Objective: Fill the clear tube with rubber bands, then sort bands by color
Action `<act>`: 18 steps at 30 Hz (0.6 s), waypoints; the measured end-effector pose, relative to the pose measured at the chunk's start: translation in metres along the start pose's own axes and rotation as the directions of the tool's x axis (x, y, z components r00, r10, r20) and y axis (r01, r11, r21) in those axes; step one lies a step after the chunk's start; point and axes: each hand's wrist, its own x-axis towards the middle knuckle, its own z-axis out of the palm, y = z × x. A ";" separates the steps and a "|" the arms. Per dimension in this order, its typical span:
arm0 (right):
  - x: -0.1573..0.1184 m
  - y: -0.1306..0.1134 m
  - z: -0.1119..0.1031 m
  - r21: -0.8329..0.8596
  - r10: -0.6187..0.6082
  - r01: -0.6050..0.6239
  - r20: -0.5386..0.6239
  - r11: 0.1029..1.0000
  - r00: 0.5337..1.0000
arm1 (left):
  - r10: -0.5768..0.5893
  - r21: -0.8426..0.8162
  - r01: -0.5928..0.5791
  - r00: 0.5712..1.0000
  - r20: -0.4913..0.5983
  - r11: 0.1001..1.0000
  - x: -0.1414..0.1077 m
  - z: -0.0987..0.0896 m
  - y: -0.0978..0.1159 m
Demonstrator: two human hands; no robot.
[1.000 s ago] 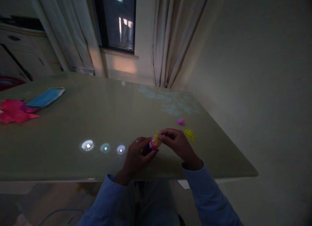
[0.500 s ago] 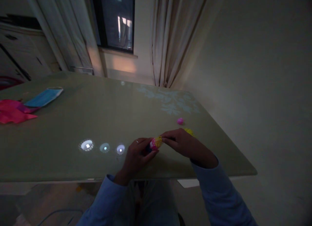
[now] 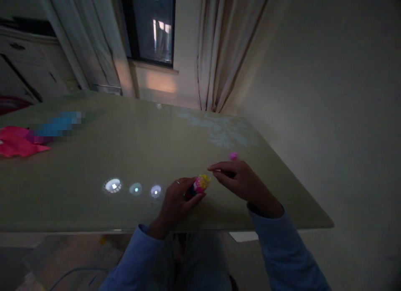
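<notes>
My left hand (image 3: pixel 177 200) is closed around a small object with a dark blue body, a pink and white band and a frilly yellow top (image 3: pixel 202 184). Its patterned end points up and right, out past the fingers. My right hand (image 3: pixel 239 180) hovers just to the right of that yellow top, not touching it. The index finger is stretched out and the thumb lies below it with a narrow gap between them; I see nothing held there. Just behind the right hand a small pink piece (image 3: pixel 233 156) lies on the table.
The pale green glossy table (image 3: pixel 140 149) carries a flower pattern and light reflections. A bright pink crumpled piece (image 3: pixel 19 142) and a blurred blue item (image 3: pixel 58 123) lie at the far left. A wall (image 3: pixel 328 115) borders the right side; curtains (image 3: pixel 216 44) hang behind.
My right hand has drawn back from the yellow top, slightly up and to the right, and its fingers have parted. It now hides the yellow pile behind it. The left hand keeps its hold.
</notes>
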 end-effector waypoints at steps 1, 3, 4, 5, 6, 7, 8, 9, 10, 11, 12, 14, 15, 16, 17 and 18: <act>-0.002 -0.001 0.000 0.008 -0.019 0.019 0.013 1.000 1.000 | -0.001 -0.001 0.001 1.000 -0.001 1.000 0.000 0.000 0.000; -0.005 -0.002 0.001 0.009 -0.066 0.066 0.069 0.998 0.995 | -0.006 0.001 0.006 1.000 -0.002 1.000 -0.001 0.000 -0.001; -0.006 -0.003 0.002 -0.001 -0.093 0.093 0.095 0.996 0.991 | -0.009 0.002 0.009 1.000 -0.002 1.000 -0.001 0.000 -0.001; -0.007 -0.003 0.003 -0.018 -0.116 0.119 0.114 0.993 0.987 | -0.011 0.004 0.011 1.000 -0.003 1.000 -0.001 0.000 -0.001; -0.007 -0.003 0.004 -0.040 -0.131 0.137 0.123 0.990 0.984 | -0.012 0.006 0.012 1.000 -0.004 1.000 -0.001 0.000 -0.001; -0.008 -0.003 0.004 -0.067 -0.138 0.147 0.125 0.987 0.982 | -0.012 0.006 0.012 1.000 -0.004 1.000 0.000 -0.001 0.000; -0.008 -0.002 0.005 -0.092 -0.139 0.151 0.122 0.984 0.983 | -0.008 0.006 0.008 1.000 -0.007 1.000 0.000 -0.001 0.000; -0.008 -0.001 0.005 -0.114 -0.135 0.148 0.119 0.982 0.984 | -0.005 0.005 0.005 1.000 -0.007 1.000 0.000 -0.001 0.000; -0.009 0.001 0.005 -0.128 -0.126 0.140 0.116 0.982 0.985 | -0.004 0.004 0.004 1.000 -0.006 1.000 0.000 -0.001 0.000; -0.010 0.002 0.006 -0.136 -0.116 0.131 0.113 0.982 0.987 | -0.005 0.005 0.005 1.000 -0.004 1.000 0.000 -0.001 0.000; -0.010 0.004 0.006 -0.138 -0.107 0.123 0.115 0.983 0.988 | -0.005 0.005 0.005 1.000 -0.005 1.000 0.000 -0.001 0.000; -0.011 0.006 0.007 -0.137 -0.092 0.109 0.120 0.985 0.988 | -0.004 0.003 0.004 1.000 -0.008 1.000 -0.001 -0.001 0.000; -0.011 0.007 0.007 -0.139 -0.087 0.105 0.125 0.985 0.988 | -0.002 0.003 0.002 1.000 -0.008 1.000 -0.001 -0.001 -0.001; -0.011 0.007 0.008 -0.144 -0.086 0.105 0.132 0.984 0.988 | 0.005 0.004 -0.005 1.000 -0.007 1.000 -0.001 -0.001 -0.001; -0.010 0.006 0.008 -0.152 -0.087 0.110 0.149 0.982 0.985 | 0.012 0.007 -0.012 1.000 -0.002 1.000 -0.001 -0.001 -0.001; -0.009 0.005 0.009 -0.163 -0.088 0.116 0.171 0.980 0.981 | 0.022 0.013 -0.022 1.000 0.001 1.000 0.000 -0.001 -0.001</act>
